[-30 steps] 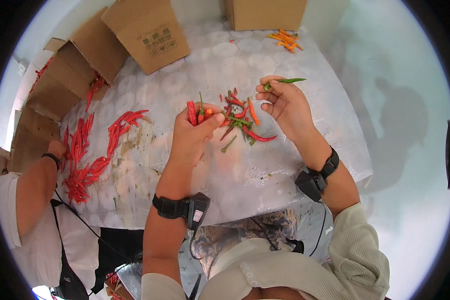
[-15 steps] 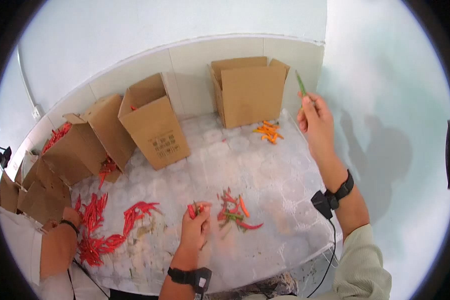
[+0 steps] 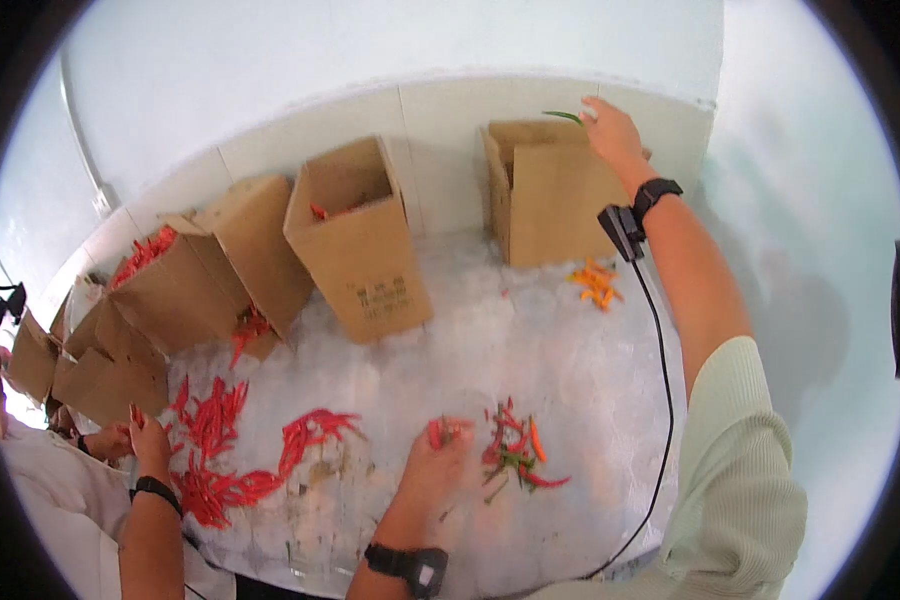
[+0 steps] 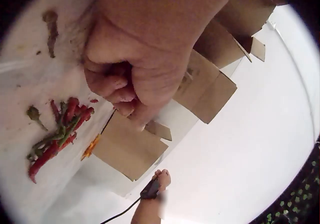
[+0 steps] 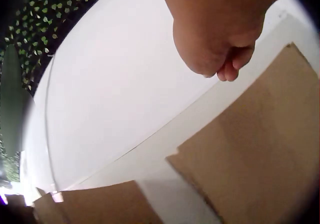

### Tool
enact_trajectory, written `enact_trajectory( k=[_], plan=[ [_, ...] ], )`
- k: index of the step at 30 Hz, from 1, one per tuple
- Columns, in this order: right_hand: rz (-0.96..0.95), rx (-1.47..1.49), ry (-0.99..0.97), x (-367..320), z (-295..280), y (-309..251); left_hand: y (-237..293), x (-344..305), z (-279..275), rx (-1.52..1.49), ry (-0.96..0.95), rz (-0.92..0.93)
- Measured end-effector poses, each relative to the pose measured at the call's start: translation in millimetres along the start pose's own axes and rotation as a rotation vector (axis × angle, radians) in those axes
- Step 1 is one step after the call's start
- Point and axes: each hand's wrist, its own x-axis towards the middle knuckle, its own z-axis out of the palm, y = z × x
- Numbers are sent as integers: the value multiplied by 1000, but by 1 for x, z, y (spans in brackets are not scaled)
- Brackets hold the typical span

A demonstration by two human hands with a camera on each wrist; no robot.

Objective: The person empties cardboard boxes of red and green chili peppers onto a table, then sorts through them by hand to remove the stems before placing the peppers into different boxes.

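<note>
Green and slim, the chilli pepper (image 3: 564, 116) is pinched at the fingertips of your right hand (image 3: 610, 135), just above the open brown cardboard box (image 3: 560, 210) by the wall and not yet dropped in. Your left hand (image 3: 438, 462) curls round a few small red chillies (image 3: 436, 432) beside the mixed pile of red, green and orange chillies (image 3: 515, 455) on the pale table (image 3: 570, 380). Judging by that pile, plenty is left to sort.

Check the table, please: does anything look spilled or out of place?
Yes. A few orange chillies lie on the table beside the right box, not inside it. Red chillies also lie loose at the foot of a box further left.
</note>
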Motion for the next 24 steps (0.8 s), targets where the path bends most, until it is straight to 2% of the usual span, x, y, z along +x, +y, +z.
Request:
enact_trajectory(
  k=[4,7,9,10,11,13,16,20,23,24],
  plan=[
    [-102,45,-263,-69,6,-18,-6,1,-11,-93,31,-28],
    [-44,218,-804,-174,-33,-49,0,-4,-6,-141,-1,-6],
    [-123,260,-1078,-239,-79,-69,-1,1,-4,-141,-27,-13],
    [39,267,-1238,-257,-107,-89,-3,2,-4,-142,-39,-13],
    [84,268,-1331,-273,-126,-98,-4,2,-5,-159,-38,-17],
    [10,280,-1329,-295,-155,-110,-5,0,-4,-195,-35,-16],
    [-121,315,-1375,-315,-169,-122,-3,-10,-4,-156,-26,-20],
    [-117,313,-1442,-330,-161,-127,-4,-11,-4,-121,-49,-37],
    [1,478,-1285,-330,-158,-129,0,-9,-9,-204,-88,-45],
    [151,611,-1248,-334,-157,-130,-1,-8,-11,-208,-106,-37]
  ],
)
